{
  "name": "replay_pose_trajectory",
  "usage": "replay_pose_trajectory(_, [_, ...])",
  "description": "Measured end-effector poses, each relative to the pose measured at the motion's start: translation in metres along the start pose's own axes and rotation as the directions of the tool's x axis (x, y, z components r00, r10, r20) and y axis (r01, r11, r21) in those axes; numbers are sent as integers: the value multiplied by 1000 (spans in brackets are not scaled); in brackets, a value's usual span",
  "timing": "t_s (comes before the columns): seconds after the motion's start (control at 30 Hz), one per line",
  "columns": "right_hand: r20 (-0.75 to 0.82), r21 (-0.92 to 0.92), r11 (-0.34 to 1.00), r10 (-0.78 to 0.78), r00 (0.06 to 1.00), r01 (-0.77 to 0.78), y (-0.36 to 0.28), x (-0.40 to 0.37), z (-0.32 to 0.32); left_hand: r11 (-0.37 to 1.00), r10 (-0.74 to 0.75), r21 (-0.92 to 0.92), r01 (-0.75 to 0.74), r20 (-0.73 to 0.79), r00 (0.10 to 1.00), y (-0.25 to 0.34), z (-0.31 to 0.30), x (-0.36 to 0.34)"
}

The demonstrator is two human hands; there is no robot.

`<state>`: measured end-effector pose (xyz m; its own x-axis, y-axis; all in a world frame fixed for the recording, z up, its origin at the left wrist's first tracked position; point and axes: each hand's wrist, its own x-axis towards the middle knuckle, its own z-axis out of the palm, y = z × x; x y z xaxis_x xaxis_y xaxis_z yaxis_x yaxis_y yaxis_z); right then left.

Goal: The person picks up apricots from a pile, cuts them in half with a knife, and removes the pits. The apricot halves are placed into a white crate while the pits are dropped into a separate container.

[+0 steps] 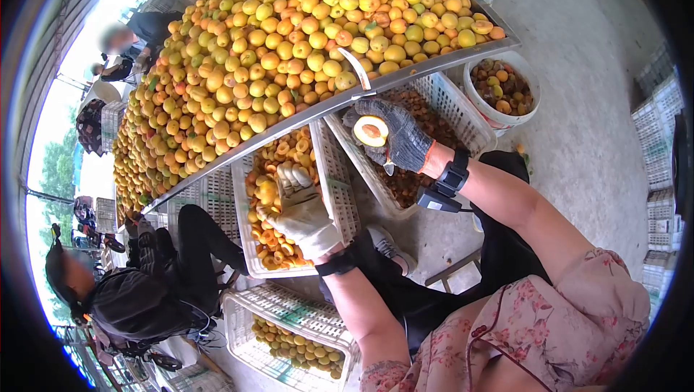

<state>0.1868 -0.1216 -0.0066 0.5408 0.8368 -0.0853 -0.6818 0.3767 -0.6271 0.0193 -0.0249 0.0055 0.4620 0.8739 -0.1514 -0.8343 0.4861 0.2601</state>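
Observation:
My left hand (300, 211), in a pale work glove, is over a white crate (330, 175) of cut apricots (278, 247), its thumb and fingers apart. One yellow-orange apricot (267, 190) lies between thumb and fingers; it does not look gripped. Closed in its grey knitted glove, my right hand (397, 135) holds an apricot half (371, 130), cut face up with the brown pit in it. A small metal tip (390, 169) sticks out below this hand; the rest of that tool is hidden. Whole apricots (289, 45) are heaped on the metal-edged table (253, 135) ahead.
A curved pale strip (354, 67) stands at the table's edge. Another crate (454, 103) with dark contents is below my right hand, beside a white bucket (531, 112) of fruit. At left a seated person (144, 294) works. A lower crate (249, 352) holds apricots.

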Motion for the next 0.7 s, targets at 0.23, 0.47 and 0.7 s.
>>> replay_pose_trajectory(0.23, [-105,-117,989,82,991,-94,24,1,20,546,-308,819,179,-3,952,-56,25,-22])
replay_pose_trajectory(0.47, [-208,-307,931,-270,940,199,46,25,6,234,153,892,-388,360,920,-73,11,-17])
replay_pose_trajectory(0.7, [3,-196,981,-9,1000,10,-3,6,52,868,-42,497,22,30,999,-45,-3,-10])
